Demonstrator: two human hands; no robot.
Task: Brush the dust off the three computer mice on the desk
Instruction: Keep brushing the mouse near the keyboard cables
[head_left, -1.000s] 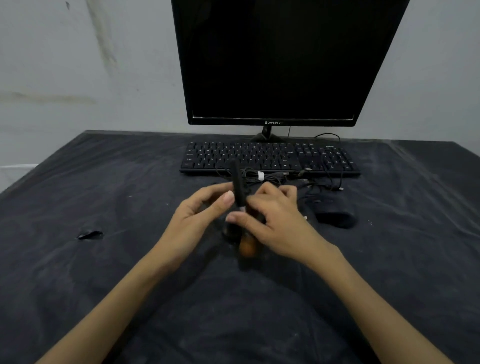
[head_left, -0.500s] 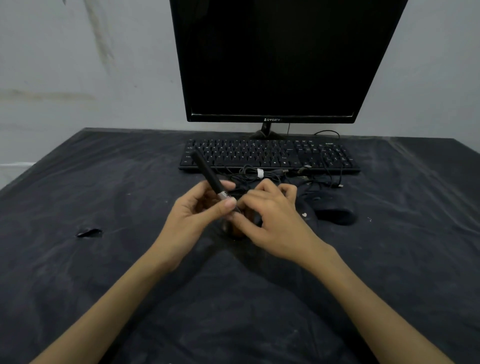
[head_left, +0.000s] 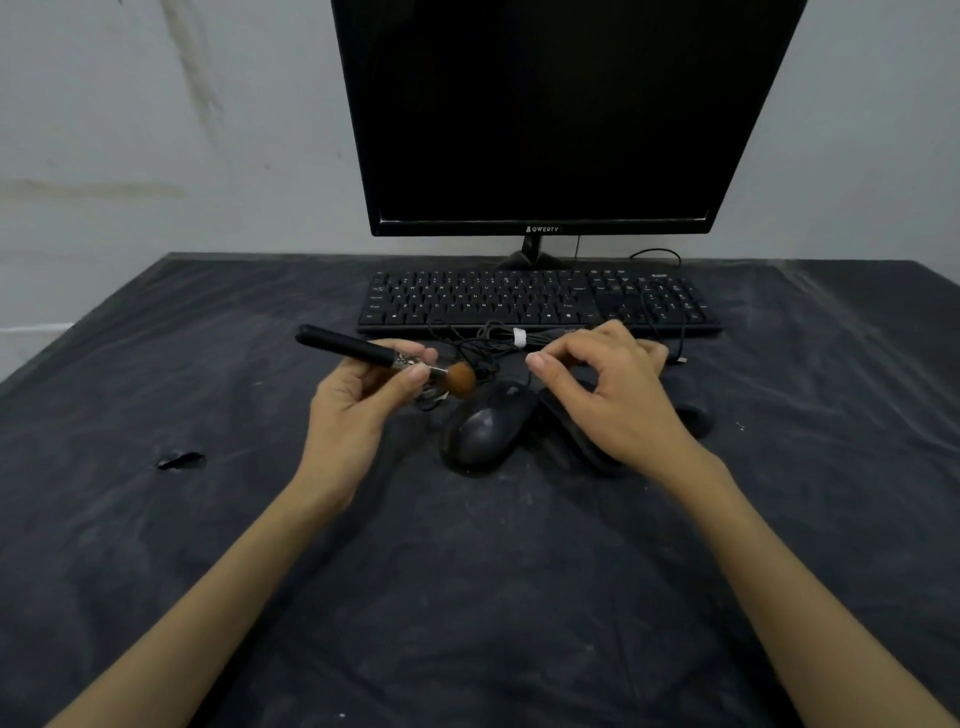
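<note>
Left hand (head_left: 358, 410): pinching black-handled, brown-tufted dusting brush (head_left: 384, 358), tuft aimed at glossy black mouse (head_left: 485, 423).
Right hand (head_left: 602, 395): fingers loosely curled, empty, poised to steady.

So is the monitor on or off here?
It looks off: the monitor screen is uniformly black, with no image or glow. Standby cannot be ruled out.

Brush (head_left: 384, 358) with black handle and brown bristle tip, lying almost level, tip just left of the far end of a dusty black mouse (head_left: 485, 426), second mouse (head_left: 569, 421) beside it on the right, third mouse (head_left: 693, 410) farther right, mostly hidden
</note>
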